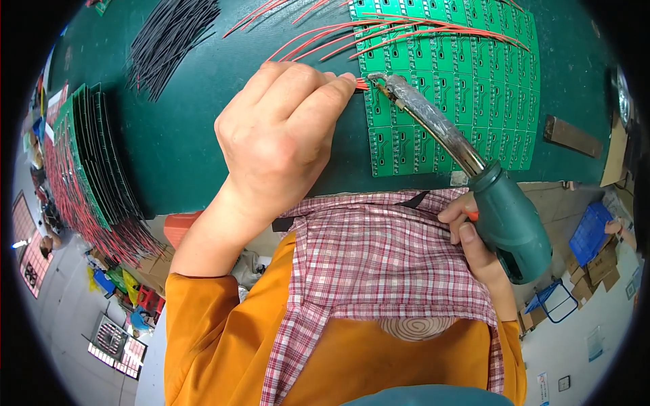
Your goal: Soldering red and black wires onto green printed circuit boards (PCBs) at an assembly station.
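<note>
Left hand [281, 128] above the near part of the green bench [176, 159], back of hand up, fingers curled, thumb and fingertips pinching a small group of red wires [363, 84]; their ends poke out just past the fingertips at the left edge of the green circuit board panel [420, 125]. Panel thus lies just right of this hand and beyond the right one. Right hand [479, 249] closed round the handle of a soldering gun [511, 220], partly hidden behind it; barrel slants up and left over the panel, tip near the red wire ends. Contact between tip and wires: cannot tell. More loose red strands [467, 30] lie across the panel's far half. Black wires [169, 44] heaped far left; wired boards [81, 155] stacked nearer, left of the left hand. Metal bar [573, 137] right of the panel.
</note>
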Demonstrator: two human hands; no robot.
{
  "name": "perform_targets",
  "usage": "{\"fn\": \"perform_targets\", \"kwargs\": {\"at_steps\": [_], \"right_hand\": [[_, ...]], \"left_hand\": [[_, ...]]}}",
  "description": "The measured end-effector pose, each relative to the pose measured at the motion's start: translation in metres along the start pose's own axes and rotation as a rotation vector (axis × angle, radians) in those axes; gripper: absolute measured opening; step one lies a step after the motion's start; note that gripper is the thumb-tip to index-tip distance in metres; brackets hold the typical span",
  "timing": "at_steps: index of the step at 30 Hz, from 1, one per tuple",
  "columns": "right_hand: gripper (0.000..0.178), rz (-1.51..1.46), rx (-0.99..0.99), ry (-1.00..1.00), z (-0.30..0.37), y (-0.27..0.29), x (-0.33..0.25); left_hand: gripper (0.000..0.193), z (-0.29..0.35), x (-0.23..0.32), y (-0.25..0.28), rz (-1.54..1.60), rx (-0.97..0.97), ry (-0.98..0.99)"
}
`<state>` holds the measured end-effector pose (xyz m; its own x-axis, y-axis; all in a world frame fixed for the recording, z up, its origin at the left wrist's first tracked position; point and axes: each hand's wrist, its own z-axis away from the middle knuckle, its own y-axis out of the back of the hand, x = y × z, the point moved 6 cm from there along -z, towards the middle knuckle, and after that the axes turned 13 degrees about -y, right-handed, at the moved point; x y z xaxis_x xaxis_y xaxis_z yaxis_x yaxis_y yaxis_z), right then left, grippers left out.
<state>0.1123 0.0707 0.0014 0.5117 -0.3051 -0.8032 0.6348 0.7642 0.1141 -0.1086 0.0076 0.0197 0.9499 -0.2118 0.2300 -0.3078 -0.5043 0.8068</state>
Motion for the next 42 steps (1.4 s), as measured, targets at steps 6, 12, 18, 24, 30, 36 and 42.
{"fn": "perform_targets", "kwargs": {"at_steps": [6,12,18,24,30,36,42], "right_hand": [[0.026,0.082,-0.168,-0.108,0.001,0.007,0.009],[0.033,0.035,-0.01,0.013,0.0,0.01,0.002],[0.033,-0.004,0.011,0.039,0.004,0.013,0.003],[0.034,0.143,-0.113,0.061,0.004,0.014,0.01],[0.024,-0.34,-0.126,-0.116,0.006,0.016,0.019],[0.031,-0.027,0.003,-0.065,0.004,0.013,0.009],[0.033,-0.059,0.084,0.032,0.006,0.016,0.007]], "left_hand": [[0.024,0.0,0.001,0.0,-0.011,-0.005,-0.005],[0.023,-0.001,0.001,0.0,-0.017,-0.006,-0.021],[0.025,-0.011,0.003,0.007,0.068,0.042,-0.006],[0.027,-0.009,0.006,-0.008,0.041,-0.069,0.022],[0.026,-0.012,0.007,-0.01,0.012,-0.075,0.003],[0.026,-0.013,0.008,-0.01,-0.017,-0.107,0.02],[0.026,-0.014,0.007,-0.01,-0.025,-0.131,0.024]]}}
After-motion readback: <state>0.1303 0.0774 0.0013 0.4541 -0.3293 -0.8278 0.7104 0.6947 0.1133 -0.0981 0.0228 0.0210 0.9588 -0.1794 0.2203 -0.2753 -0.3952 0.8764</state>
